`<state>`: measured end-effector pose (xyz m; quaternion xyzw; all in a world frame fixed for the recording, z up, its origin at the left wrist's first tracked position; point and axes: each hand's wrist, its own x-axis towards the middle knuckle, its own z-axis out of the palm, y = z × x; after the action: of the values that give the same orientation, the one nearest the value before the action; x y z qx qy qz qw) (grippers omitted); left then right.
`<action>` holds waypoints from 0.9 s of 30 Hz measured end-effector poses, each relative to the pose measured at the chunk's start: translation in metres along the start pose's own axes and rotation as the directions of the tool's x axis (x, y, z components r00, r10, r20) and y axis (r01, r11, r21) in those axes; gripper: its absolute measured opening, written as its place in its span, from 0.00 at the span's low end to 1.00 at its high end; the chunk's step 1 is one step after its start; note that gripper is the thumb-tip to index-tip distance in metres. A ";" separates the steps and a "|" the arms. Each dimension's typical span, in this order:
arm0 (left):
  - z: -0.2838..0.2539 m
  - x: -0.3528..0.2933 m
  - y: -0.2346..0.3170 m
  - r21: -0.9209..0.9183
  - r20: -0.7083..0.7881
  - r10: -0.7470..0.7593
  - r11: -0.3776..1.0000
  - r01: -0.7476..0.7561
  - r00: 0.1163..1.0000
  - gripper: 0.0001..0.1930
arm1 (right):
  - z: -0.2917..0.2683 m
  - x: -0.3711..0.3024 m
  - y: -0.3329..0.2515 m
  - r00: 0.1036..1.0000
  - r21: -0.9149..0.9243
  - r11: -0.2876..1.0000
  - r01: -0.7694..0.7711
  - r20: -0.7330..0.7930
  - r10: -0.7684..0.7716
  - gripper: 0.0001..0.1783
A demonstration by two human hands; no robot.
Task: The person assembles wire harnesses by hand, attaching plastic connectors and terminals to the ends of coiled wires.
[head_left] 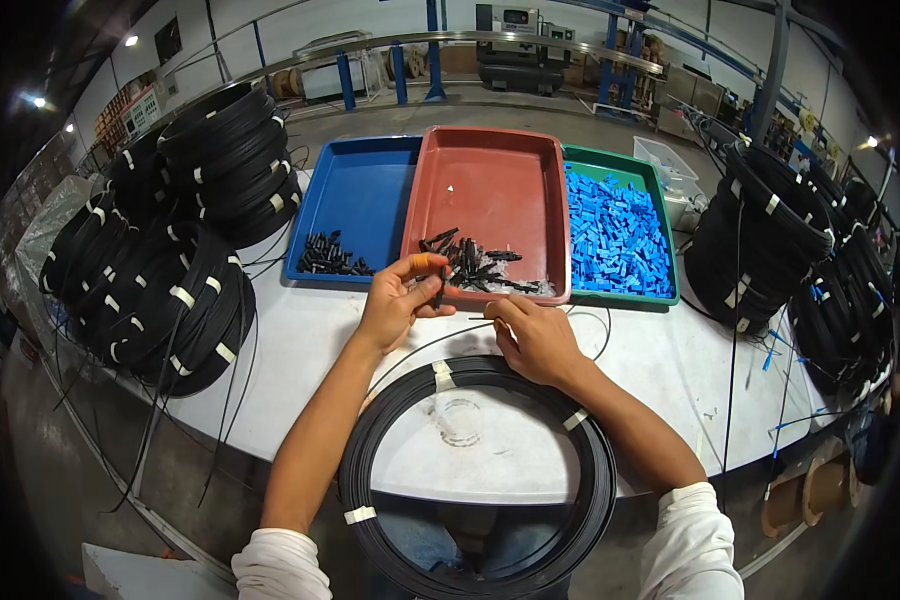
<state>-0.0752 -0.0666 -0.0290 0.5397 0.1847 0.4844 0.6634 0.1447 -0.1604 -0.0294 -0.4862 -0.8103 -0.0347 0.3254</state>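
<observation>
My left hand (395, 305) pinches a small black tube-like piece (441, 288) upright between thumb and fingers, in front of the red tray. Just to its right, my right hand (536, 338) is closed on the thin black cable (482, 319), whose short end points toward my left hand. The piece and the cable end are apart. Below my hands lies a coil of black cable (358, 470), bound with white tape and overhanging the table's near edge. The red tray (495, 190) holds a pile of black parts (470, 262) and clear plastic scraps at its near end.
At left stands a blue tray (365, 190) with small black pieces (332, 256); at right, a green tray (610, 160) full of blue clips (618, 235). Stacked cable coils (185, 310) (755, 240) flank the white table (660, 400), loose ends hanging down. Clear plastic containers (667, 165) stand behind.
</observation>
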 end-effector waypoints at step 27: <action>0.011 -0.032 -0.004 0.498 0.162 0.277 0.805 -0.321 0.947 0.28 | -0.004 0.004 -0.005 0.985 0.147 0.977 0.155 -0.095 -0.142 0.16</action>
<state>-0.0797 -0.0997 -0.0378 0.7396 0.1936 0.4927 0.4156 0.1413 -0.1614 -0.0227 -0.3957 -0.8302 -0.0168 0.3923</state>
